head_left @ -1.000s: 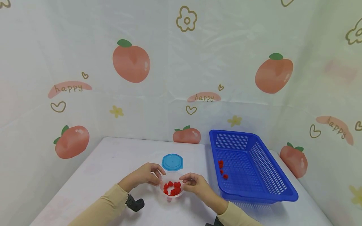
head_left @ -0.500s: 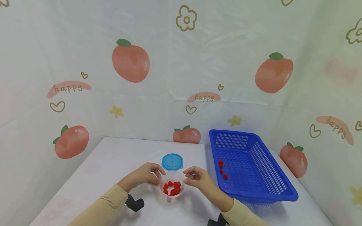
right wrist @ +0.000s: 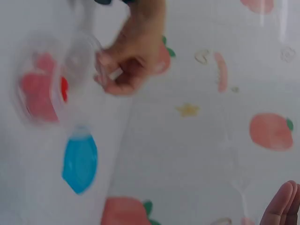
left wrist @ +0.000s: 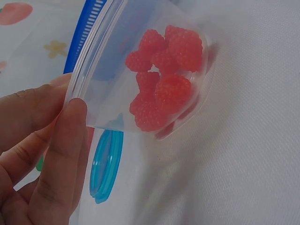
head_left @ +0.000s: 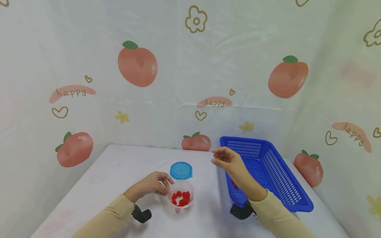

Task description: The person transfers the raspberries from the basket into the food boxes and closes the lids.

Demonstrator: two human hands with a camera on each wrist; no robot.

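My left hand pinches the rim of a clear plastic tub between thumb and fingers. Inside it lie several red raspberries, seen through the wall in the left wrist view. In the head view, my right hand is raised in the air in front of the blue basket's left rim, fingers slightly bent and holding nothing visible. Only its fingertips show at the lower right corner of the blurred right wrist view. The blue lid lies flat on the table just behind the tub.
A large blue plastic basket with slotted walls stands at the right of the white table. A few red raspberries inside it are partly hidden by my right forearm. A fruit-printed sheet hangs behind.
My right hand has left the tub's right side and moved up and right toward the basket. My left hand, the tub and the lid have stayed in place.
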